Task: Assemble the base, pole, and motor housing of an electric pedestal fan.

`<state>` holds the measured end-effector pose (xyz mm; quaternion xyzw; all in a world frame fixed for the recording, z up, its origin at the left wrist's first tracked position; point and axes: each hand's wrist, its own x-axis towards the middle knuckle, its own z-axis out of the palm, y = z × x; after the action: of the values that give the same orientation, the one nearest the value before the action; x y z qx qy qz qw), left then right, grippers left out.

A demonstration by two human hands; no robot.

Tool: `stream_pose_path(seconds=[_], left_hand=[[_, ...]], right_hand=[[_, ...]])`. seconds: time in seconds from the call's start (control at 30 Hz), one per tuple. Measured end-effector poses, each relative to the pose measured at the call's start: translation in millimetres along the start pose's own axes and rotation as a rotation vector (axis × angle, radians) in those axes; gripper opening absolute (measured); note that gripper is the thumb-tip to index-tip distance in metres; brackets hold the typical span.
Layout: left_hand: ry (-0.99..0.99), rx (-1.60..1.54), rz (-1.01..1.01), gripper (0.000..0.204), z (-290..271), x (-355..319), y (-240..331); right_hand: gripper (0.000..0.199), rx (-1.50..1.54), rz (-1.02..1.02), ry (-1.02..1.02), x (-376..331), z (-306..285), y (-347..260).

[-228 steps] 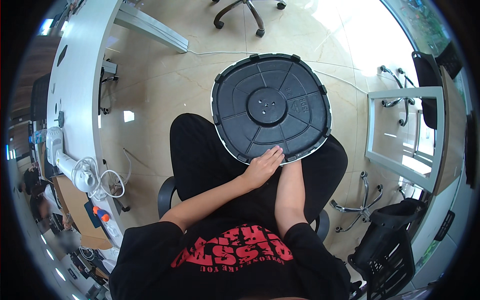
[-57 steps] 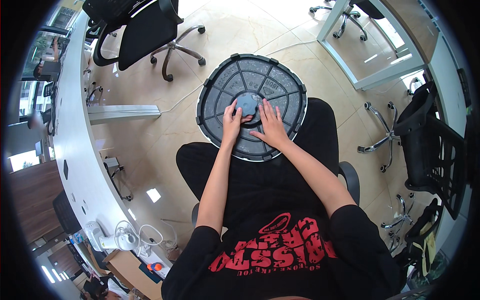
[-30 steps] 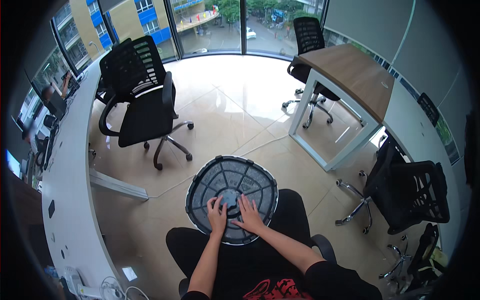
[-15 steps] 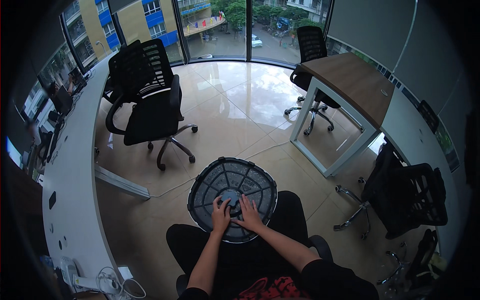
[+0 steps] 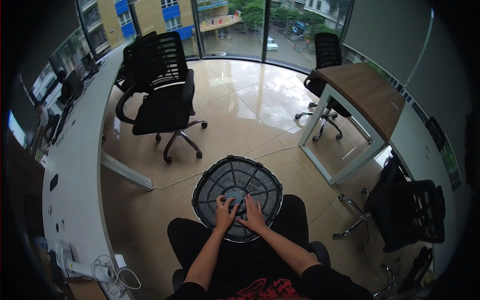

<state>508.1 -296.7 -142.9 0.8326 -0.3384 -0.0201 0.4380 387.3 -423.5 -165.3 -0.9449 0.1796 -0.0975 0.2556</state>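
**Round fan grille on the lap, both hands at its hub**

A round, dark grey plastic fan grille (image 5: 237, 196) lies flat across the lap of a seated person in black trousers, its far edge reaching out past the knees over the tan tiled floor (image 5: 250, 115). The grille is a shallow disc with a solid round hub in the middle, spokes running out from the hub to the rim, and fine concentric ribs filling the wedges between them. Small tabs stick out around its rim.

The left hand (image 5: 225, 212) rests on the near-left part of the grille, fingers spread flat and pressing down beside the hub. The right hand (image 5: 253, 216) lies just beside it, on the near-right part, fingers also stretched out over the ribs and touching the hub's edge. Neither hand is closed around anything; both lie open on the surface.

A black office chair (image 5: 160, 90) stands well beyond the grille to the left, beside a long white desk (image 5: 75, 165). A wood-topped table (image 5: 367, 97) with white legs stands to the right.
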Motion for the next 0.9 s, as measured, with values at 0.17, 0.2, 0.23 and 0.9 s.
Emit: stream_pose_path(seconds=[0.17,0.2,0.23,0.9], left_hand=[[-0.036,0.026,-0.039,0.035,1,-6,-5],[-0.071,0.016,-0.044,0.038,0,-6,-5],[-0.077,0.025,-0.034,0.039,0,-7,-4],[-0.029,0.171,0.063,0.04,-8,9,24]], right_hand=[[0.119,0.004,-0.007,-0.074,0,-5,-5],[0.118,0.007,0.003,-0.074,1,-6,-5],[0.119,0.017,-0.022,-0.064,1,-7,-5],[0.124,0.082,-0.011,-0.05,0,-4,-1]])
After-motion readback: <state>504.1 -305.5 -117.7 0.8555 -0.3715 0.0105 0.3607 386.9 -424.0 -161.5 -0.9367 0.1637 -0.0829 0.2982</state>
